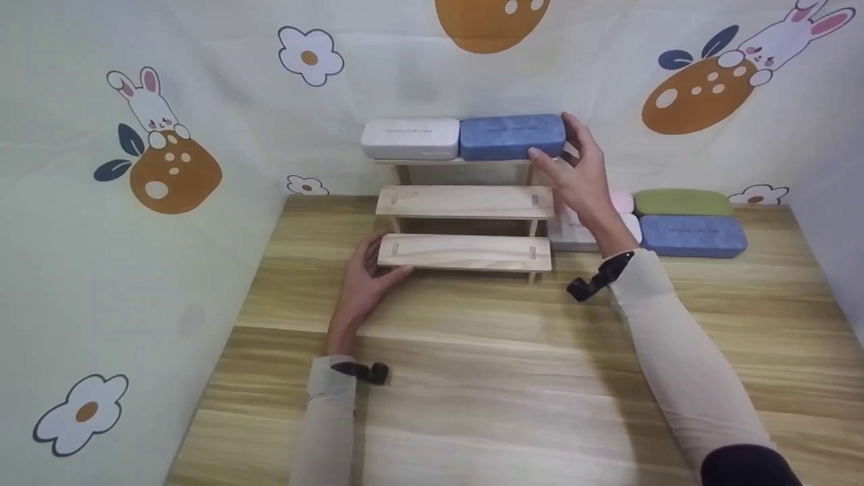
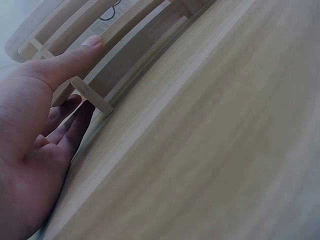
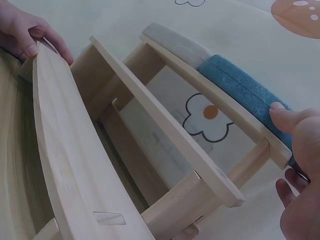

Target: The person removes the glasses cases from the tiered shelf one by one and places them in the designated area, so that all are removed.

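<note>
At the rack's (image 1: 466, 202) top-right corner, right hand (image 1: 583, 174) grips blue case (image 1: 506, 137), left hand (image 1: 361, 285) bottom step (image 1: 466, 252); overpushing could topple white case (image 1: 410, 138).

No text, brand or number is legible. One line of small print, too small to read, is noted on each of three items: the white eyeglass case (image 1: 410, 140) at the left end of the top shelf of the stepped wooden rack (image 1: 466, 201); the blue eyeglass case (image 1: 511, 138) at that shelf's right end; and a second blue case (image 1: 694, 236) near the far right corner of the tabletop (image 1: 439, 385).
</note>
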Demonstrator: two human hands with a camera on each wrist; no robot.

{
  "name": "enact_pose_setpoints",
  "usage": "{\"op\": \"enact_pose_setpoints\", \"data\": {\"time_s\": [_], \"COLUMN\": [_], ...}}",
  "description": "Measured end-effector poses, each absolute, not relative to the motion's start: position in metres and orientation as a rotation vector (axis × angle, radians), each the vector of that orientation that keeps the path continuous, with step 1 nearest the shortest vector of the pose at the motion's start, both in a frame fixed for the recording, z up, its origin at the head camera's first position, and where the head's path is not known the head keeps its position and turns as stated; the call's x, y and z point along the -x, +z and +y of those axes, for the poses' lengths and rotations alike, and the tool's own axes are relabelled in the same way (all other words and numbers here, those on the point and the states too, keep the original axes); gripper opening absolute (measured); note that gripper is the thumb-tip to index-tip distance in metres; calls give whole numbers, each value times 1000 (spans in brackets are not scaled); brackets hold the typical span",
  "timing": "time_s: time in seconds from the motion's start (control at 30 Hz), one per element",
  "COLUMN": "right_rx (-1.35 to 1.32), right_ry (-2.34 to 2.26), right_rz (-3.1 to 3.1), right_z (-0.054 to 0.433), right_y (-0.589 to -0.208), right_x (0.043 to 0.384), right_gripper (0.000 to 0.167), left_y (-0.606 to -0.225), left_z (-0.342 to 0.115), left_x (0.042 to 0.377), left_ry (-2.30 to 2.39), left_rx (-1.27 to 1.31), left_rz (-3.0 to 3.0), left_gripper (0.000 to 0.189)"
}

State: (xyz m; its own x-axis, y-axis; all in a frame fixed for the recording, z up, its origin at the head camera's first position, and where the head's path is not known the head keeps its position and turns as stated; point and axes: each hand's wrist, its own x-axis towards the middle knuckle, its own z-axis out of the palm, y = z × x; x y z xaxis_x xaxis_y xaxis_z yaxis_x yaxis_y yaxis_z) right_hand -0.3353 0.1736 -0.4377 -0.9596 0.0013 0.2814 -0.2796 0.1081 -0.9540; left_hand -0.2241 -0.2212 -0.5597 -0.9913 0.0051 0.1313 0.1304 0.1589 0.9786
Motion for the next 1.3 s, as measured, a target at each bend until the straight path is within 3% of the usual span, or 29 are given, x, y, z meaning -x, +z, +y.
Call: {"op": "enact_pose_setpoints", "data": {"time_s": [0.73,1.3], "right_rx": [-319,-283], "right_ry": [1996,2290], "right_rz": [-2109,-1848], "right_z": [190,198], "right_y": [-442,-453], "right_x": [325,298], "right_gripper": [71,81], "left_y": [-561,-561], "left_z": [-221,-221], "left_x": [224,224], "left_ry": [-1973,-1986], "left_rx": [144,146], "left_rz": [-2315,-2293], "left_gripper": [95,98]}}
